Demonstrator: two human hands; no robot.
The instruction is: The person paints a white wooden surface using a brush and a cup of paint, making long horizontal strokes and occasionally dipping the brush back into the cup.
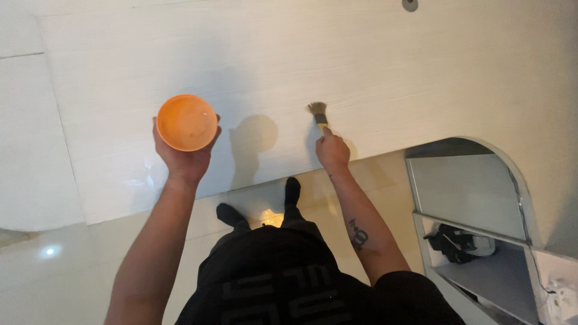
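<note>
White panel point(373, 66): large, flat, faint wood-grain finish, lying across most of the view; a curved cut-out shows at its right side, and a small round fitting point(410, 4) sits at its top edge.

Floor point(36, 180): glossy pale tiles, showing to the left of and below the panel, with light reflections.

Shelf unit point(475, 241): pale grey, at lower right under the curved cut-out; a black object point(454, 242) lies in one compartment, its kind not clear.

Person: dark clothing, dark shoes on the tiles, seen from above; a tattoo marks the right forearm.

Left hand point(183, 153): cupped from below around an orange bowl point(187, 122), fingers curled up its sides. The bowl is round and held upright over the left part of the panel; its contents cannot be made out.

Right hand point(332, 149): closed around the handle of a small brush point(318, 113). The brush has a pale handle and a short tuft of tan bristles, which point away from the person and rest at the panel's surface, well apart from the bowl. Shadows of bowl and brush fall on the panel between the hands.
</note>
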